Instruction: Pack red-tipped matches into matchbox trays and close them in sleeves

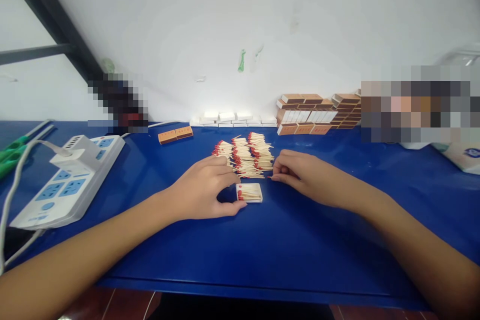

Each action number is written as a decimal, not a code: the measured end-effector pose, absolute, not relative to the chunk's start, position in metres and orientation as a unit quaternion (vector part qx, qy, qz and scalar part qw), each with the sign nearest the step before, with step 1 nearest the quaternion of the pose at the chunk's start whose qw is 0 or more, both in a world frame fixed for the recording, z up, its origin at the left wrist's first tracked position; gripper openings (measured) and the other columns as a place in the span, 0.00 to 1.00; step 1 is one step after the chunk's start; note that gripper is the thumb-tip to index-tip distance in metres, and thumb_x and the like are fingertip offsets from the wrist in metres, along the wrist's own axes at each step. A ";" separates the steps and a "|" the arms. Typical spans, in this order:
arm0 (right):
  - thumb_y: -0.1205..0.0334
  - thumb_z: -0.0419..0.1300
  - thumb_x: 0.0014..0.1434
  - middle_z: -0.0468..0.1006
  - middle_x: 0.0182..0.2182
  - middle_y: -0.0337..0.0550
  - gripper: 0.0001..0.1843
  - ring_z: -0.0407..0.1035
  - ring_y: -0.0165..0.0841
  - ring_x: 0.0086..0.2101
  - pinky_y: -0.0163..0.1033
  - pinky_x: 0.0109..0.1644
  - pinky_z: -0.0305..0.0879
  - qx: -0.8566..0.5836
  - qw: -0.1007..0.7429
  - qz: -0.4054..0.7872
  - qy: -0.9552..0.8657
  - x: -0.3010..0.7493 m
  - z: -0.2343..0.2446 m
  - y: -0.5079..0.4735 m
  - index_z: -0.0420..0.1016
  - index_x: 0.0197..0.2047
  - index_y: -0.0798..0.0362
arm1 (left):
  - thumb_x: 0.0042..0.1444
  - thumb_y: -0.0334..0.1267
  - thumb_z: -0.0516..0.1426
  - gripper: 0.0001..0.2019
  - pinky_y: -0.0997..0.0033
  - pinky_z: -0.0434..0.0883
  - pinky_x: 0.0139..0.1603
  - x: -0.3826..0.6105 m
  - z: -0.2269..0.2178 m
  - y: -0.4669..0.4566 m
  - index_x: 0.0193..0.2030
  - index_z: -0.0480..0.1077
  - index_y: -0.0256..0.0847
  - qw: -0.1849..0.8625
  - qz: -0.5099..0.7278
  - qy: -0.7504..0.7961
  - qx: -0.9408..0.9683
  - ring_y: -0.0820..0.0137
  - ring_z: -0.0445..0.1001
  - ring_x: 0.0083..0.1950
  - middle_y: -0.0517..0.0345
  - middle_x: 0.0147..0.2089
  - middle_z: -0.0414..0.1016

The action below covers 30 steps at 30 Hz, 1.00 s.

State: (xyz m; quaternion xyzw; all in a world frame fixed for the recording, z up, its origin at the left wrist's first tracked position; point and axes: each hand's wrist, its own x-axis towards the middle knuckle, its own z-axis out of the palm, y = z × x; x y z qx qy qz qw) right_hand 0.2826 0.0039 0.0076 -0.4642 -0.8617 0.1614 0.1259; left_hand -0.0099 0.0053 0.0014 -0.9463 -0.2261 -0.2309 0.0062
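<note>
A small open matchbox tray [250, 192] with red-tipped matches in it lies on the blue table [262, 255]. My left hand [205, 189] curls round its left end, thumb and fingers gripping it. Just behind lies a pile of loose red-tipped matches [245, 156]. My right hand [300, 174] rests at the pile's right edge, its fingers pinched together on a few matches.
A white power strip [71, 180] with a plugged adapter and cable sits at the left, green-handled scissors [13, 152] beyond it. White inner trays [232, 119], two orange sleeves [175, 135] and stacked matchboxes [318, 112] line the back wall.
</note>
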 end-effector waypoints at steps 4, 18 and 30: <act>0.58 0.57 0.73 0.75 0.37 0.42 0.10 0.69 0.34 0.36 0.38 0.39 0.63 -0.437 0.197 0.172 -0.860 0.253 0.015 -0.014 0.71 0.38 0.50 | 0.62 0.49 0.64 0.14 0.62 0.69 0.41 -0.010 0.002 0.006 0.40 0.78 0.38 0.012 -0.244 -0.218 -0.945 0.66 0.72 0.33 0.58 0.30 0.77; 0.61 0.58 0.72 0.75 0.42 0.45 0.04 0.70 0.35 0.35 0.39 0.38 0.65 -0.444 0.171 0.078 -0.876 0.249 -0.005 -0.003 0.73 0.45 0.51 | 0.62 0.49 0.64 0.14 0.61 0.69 0.41 -0.011 0.003 0.004 0.42 0.79 0.38 0.010 -0.232 -0.224 -0.947 0.65 0.73 0.33 0.57 0.31 0.78; 0.60 0.57 0.74 0.75 0.41 0.44 0.07 0.70 0.34 0.35 0.38 0.37 0.63 -0.463 0.145 0.107 -0.868 0.247 -0.006 -0.001 0.69 0.41 0.51 | 0.61 0.48 0.65 0.14 0.62 0.68 0.41 -0.012 0.002 0.005 0.41 0.78 0.38 -0.002 -0.233 -0.224 -0.946 0.66 0.72 0.34 0.58 0.30 0.76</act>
